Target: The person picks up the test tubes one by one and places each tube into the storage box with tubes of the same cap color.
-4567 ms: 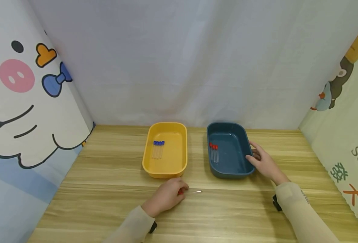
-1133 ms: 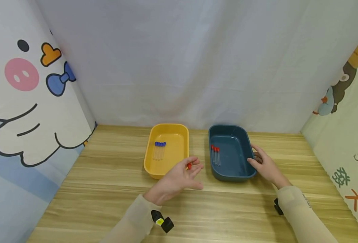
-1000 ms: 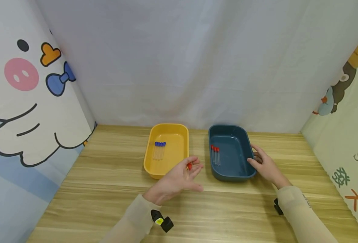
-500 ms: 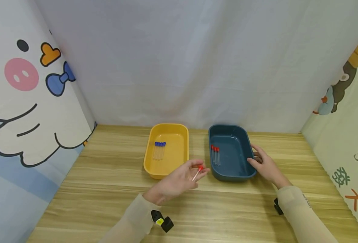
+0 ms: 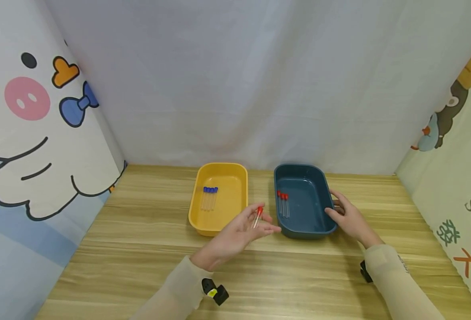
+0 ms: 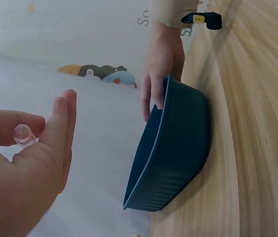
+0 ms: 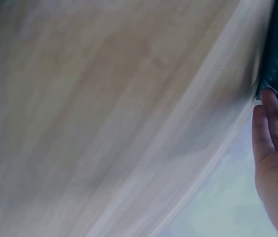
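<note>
My left hand [image 5: 233, 236] holds a clear test tube [image 5: 256, 218] with a red cap, raised over the gap between the two trays. The tube leans with its cap upward; in the left wrist view its rounded end [image 6: 22, 133] shows between thumb and fingers. My right hand [image 5: 349, 221] grips the right rim of the dark blue tray [image 5: 307, 191], thumb inside and fingers along the outer wall. Red-capped test tubes [image 5: 283, 204] lie side by side at the left of that tray. In the right wrist view, fingers [image 7: 264, 131] touch the tray's wall.
A yellow tray [image 5: 229, 195] stands left of the blue one, with several blue-capped test tubes [image 5: 209, 199] lying in a row inside. Both sit on a wood-grain table [image 5: 139, 231], near a pale curtain [image 5: 219, 89] behind. Printed cloths hang at both sides.
My left hand has lifted the red-capped tube off the table and turned over. Within the last second the tube has swung cap-up between its fingers. The right hand stays on the blue tray.
</note>
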{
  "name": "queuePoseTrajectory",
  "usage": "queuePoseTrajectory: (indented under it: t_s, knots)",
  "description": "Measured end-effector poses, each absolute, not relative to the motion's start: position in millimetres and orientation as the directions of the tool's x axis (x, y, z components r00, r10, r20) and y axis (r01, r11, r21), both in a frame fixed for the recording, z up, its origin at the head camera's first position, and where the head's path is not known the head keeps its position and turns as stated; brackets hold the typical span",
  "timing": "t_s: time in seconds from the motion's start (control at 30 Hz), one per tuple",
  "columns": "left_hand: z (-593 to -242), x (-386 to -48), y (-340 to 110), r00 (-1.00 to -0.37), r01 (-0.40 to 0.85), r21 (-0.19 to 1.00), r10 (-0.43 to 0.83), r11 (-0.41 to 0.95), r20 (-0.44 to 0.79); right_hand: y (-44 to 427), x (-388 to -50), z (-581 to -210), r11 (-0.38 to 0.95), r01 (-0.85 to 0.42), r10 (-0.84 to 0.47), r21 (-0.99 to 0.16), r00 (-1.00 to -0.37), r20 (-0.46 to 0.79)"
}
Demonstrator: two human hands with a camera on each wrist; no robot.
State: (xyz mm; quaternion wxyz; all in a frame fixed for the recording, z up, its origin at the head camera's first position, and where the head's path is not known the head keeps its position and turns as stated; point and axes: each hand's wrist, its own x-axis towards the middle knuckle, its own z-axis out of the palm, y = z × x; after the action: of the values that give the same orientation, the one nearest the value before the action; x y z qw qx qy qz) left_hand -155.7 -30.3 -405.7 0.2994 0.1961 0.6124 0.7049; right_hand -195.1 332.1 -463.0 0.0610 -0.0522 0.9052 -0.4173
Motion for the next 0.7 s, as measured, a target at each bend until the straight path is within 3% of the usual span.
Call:
queuePoseTrajectory:
  t_s: [0.17,0.4,0.7]
  knots:
    - [-407.4,-156.7,-29.5,-0.73,-0.164,0.979,0.682,-0.119,-0.04,332.8,-195.6,-463.6,0.645,-0.043,-0.148,-0.763,-0.987,-0.069]
    - [-409.3,-159.7,-26.1,-0.78,-0.094,0.995,0.622,-0.015,-0.064,332.8,-195.5,-463.7,0.638,-0.048,-0.155,-0.768,-0.986,-0.067]
    - [-407.2,-166.3,-33.9,-0.75,-0.241,0.971,0.637,-0.011,-0.179,332.8,-195.3,-463.3,0.636,-0.045,-0.152,-0.77,-0.986,-0.067]
